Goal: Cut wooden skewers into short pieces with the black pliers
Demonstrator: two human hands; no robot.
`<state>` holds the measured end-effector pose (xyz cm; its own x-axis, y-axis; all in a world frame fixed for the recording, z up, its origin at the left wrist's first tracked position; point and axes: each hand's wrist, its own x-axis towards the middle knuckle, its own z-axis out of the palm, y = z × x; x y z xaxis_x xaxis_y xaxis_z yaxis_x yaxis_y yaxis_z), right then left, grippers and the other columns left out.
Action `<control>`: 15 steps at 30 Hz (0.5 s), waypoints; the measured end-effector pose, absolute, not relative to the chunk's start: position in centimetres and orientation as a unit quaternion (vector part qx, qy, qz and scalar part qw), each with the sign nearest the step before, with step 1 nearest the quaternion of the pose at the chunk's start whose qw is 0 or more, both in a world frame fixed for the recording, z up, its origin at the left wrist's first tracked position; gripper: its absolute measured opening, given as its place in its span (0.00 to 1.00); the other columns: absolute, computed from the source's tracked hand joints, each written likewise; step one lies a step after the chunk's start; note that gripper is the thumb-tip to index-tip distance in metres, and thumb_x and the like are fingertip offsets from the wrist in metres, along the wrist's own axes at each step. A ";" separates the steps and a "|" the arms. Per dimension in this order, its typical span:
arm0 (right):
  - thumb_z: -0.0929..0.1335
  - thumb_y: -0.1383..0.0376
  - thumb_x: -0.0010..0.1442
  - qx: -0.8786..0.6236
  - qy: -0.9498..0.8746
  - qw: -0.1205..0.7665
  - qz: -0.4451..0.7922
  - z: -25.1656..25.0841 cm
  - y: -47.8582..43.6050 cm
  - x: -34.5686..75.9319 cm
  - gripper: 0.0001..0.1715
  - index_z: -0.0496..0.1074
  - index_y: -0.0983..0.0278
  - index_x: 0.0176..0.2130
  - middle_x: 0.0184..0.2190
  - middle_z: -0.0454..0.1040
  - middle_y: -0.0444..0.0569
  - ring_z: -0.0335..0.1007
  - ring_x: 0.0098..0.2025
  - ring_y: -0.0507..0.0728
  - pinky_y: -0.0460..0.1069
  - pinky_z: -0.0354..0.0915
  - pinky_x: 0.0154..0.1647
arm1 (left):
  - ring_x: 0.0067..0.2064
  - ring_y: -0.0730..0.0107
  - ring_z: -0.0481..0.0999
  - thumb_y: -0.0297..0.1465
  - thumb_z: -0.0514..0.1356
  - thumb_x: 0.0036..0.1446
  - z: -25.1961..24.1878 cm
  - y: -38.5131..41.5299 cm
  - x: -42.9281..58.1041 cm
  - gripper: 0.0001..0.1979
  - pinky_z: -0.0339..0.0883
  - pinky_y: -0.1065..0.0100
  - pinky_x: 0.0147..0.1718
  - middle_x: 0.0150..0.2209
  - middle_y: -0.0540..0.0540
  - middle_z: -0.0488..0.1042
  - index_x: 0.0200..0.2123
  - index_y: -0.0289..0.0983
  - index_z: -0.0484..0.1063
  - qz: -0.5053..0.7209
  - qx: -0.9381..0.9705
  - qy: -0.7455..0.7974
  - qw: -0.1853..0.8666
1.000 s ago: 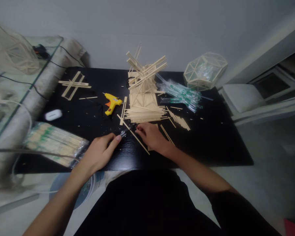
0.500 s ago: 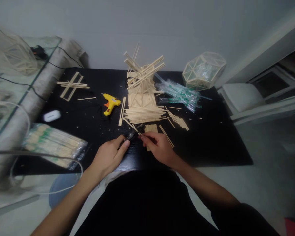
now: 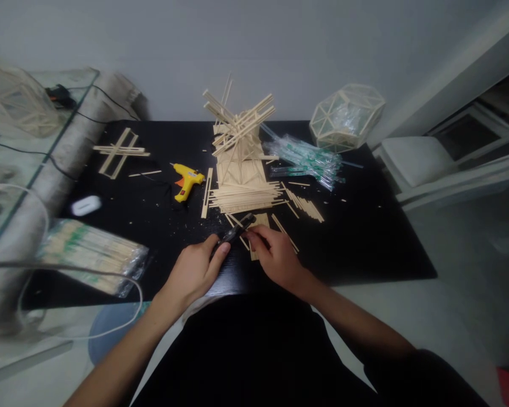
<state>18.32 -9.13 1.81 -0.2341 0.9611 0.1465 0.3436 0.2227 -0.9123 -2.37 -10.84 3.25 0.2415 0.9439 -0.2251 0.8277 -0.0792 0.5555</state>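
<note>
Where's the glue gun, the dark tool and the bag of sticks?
Glue gun (image 3: pixel 189 177), head view: its yellow body.
Dark tool (image 3: pixel 236 231), head view: middle of its visible part.
Bag of sticks (image 3: pixel 94 252), head view: middle of its top.

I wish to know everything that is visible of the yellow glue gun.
The glue gun is yellow and looks like plastic, with a pale label, an orange trigger and a small red patch on the handle. It lies on its side on the black table, nozzle toward the far left, handle toward the near edge. Wooden sticks lie to its right, seemingly without contact. Neither the left hand nor the right hand touches it. Whether it is on cannot be seen.
</note>
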 end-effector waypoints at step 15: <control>0.67 0.57 0.70 -0.404 -0.570 0.353 0.622 2.9 -8.8 19.6 0.18 0.73 0.65 0.32 0.24 0.69 0.42 0.60 0.24 0.48 0.44 0.57 0.25 | 0.35 0.59 0.75 0.46 0.43 0.73 2.2 -11.5 -3.1 0.22 0.66 0.61 0.35 0.33 0.46 0.72 0.39 0.39 0.68 0.143 0.794 0.549 0.220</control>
<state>19.56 -8.83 2.89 -0.4252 0.8996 -0.0998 0.0210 -0.1004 -0.9947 -3.15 -11.50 2.16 0.3560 0.9344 -0.0140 0.8085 -0.3005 0.5061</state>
